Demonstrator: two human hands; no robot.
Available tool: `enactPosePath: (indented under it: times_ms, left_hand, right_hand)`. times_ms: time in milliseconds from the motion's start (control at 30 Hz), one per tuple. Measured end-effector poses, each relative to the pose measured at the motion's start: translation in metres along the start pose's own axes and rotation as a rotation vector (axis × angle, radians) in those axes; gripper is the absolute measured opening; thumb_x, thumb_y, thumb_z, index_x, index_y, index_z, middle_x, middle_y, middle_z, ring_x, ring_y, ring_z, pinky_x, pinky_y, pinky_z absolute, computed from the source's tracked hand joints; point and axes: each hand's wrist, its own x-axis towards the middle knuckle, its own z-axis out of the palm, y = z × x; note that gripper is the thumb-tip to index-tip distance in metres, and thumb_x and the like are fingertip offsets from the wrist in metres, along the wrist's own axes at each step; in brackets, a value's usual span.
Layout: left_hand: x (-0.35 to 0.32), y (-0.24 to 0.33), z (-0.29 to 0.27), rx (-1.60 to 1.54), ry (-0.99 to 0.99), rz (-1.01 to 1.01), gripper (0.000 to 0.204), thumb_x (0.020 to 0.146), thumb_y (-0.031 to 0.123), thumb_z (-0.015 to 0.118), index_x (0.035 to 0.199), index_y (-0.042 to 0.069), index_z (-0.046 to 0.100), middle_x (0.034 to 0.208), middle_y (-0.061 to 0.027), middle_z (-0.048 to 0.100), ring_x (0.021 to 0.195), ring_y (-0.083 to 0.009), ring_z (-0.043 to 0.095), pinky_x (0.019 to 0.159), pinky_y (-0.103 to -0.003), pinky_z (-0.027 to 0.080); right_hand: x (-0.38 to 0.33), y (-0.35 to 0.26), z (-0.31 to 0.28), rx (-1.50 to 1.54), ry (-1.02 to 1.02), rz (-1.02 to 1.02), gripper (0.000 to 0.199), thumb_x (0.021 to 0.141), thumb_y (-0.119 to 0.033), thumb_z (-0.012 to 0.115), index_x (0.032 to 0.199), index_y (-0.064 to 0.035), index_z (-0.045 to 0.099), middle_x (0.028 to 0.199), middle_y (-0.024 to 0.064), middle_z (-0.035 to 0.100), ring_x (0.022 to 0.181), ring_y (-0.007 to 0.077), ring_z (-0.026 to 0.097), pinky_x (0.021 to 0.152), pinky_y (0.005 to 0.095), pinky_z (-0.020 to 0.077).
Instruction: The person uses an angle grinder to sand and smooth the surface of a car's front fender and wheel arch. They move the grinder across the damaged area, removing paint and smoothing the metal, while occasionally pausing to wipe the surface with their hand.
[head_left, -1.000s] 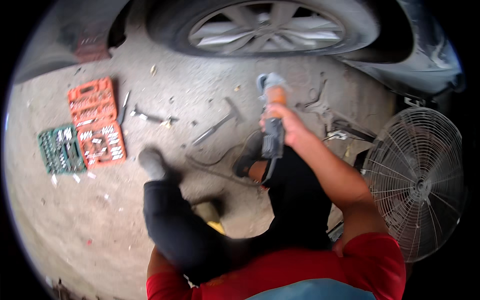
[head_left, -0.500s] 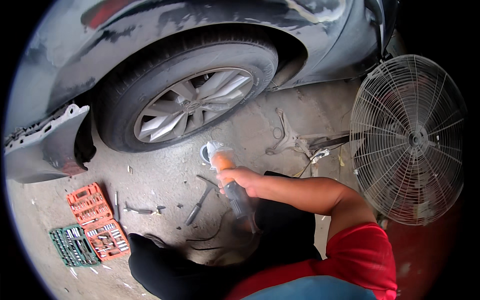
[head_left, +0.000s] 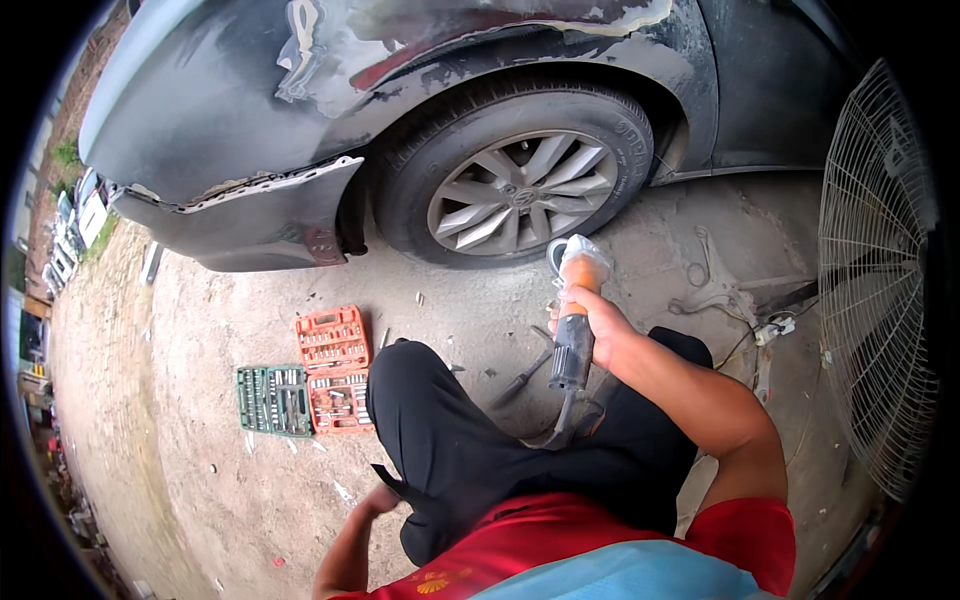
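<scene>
Head view shows your right hand [head_left: 600, 322] wrapped around a power tool [head_left: 571, 352], gripping it firmly where the orange front part meets the dark grey rear. The tool is out ahead of you, right of the middle, with your right forearm reaching across above your right leg [head_left: 665, 440]. Its pale front end points away from you, toward the wheel [head_left: 523, 197] of the dark car [head_left: 250, 110], and overlaps the lower edge of the tyre from where you look; you cannot tell here whether the two touch. A cord [head_left: 564, 412] runs from the rear end back down between your legs.

Your left hand [head_left: 380, 498] is well apart from the power tool, low down at the outer side of your left leg [head_left: 450, 450]. A dark strip shows just beside it, but you cannot tell whether that hand grasps anything, as its fingers are hidden.

On the floor [head_left: 200, 400], a hammer [head_left: 523, 378] lies just left of the power tool. Beyond your left knee sit an open orange case [head_left: 335, 373] and, touching it, a green case [head_left: 290, 385], both filled with small metal pieces. To your right are a metal car part [head_left: 718, 287] and a large fan [head_left: 875, 290].
</scene>
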Motion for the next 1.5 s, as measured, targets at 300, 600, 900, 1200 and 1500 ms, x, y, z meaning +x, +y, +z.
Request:
enactPosePath:
  times_ms: [300,600,900,1200,1500]
  left_hand:
    - [-0.034,0.537,-0.237,0.862,1.496,0.851,0.072,0.102,0.019,0.074,0.164,-0.005,0.045,0.166,-0.0285,0.049,0.154,-0.0457,0.048,0.126,-0.05,0.04]
    - [0.099,0.778,-0.261,1.179,1.749,0.908,0.109,0.099,0.056,0.067,0.171,-0.011,0.02,0.18,-0.033,0.018,0.169,-0.049,0.015,0.137,-0.057,0.011]
    - [0.201,0.925,-0.142,1.026,1.459,1.575,0.101,0.099,0.056,0.063,0.169,-0.009,0.032,0.181,-0.028,0.023,0.171,-0.0422,0.016,0.137,-0.054,0.012]
    - [0.192,0.887,-0.158,1.061,1.553,1.484,0.1,0.099,0.055,0.064,0.169,-0.008,0.033,0.181,-0.0273,0.024,0.17,-0.042,0.019,0.137,-0.054,0.013]
    - [0.11,0.732,-0.288,0.76,2.038,0.944,0.096,0.11,0.061,0.043,0.167,-0.015,0.028,0.177,-0.039,0.022,0.168,-0.0512,0.016,0.136,-0.057,0.008]
  right_hand:
    - [-0.044,-0.049,0.015,0.239,-0.185,-0.171,0.043,0.093,-0.03,0.08,0.12,-0.0053,0.057,0.1,0.0111,0.068,0.09,0.0272,0.073,0.08,0.0458,0.062]
    - [-0.034,-0.075,-0.04,0.302,-0.203,-0.148,0.045,0.092,-0.031,0.079,0.123,-0.0083,0.055,0.102,0.012,0.068,0.091,0.0291,0.072,0.082,0.0472,0.0606]
    - [-0.011,-0.086,-0.052,0.29,-0.131,-0.06,0.047,0.091,-0.033,0.079,0.121,-0.0078,0.054,0.101,0.0116,0.066,0.087,0.0285,0.07,0.079,0.0457,0.0604]
    - [0.016,-0.101,-0.067,0.358,-0.081,-0.057,0.052,0.09,-0.033,0.08,0.126,-0.0076,0.053,0.106,0.0109,0.064,0.093,0.0282,0.069,0.081,0.0466,0.0605]
    - [-0.011,-0.094,-0.083,0.334,-0.125,-0.084,0.057,0.089,-0.032,0.081,0.131,-0.0071,0.052,0.11,0.012,0.065,0.097,0.0293,0.069,0.082,0.0484,0.0608]
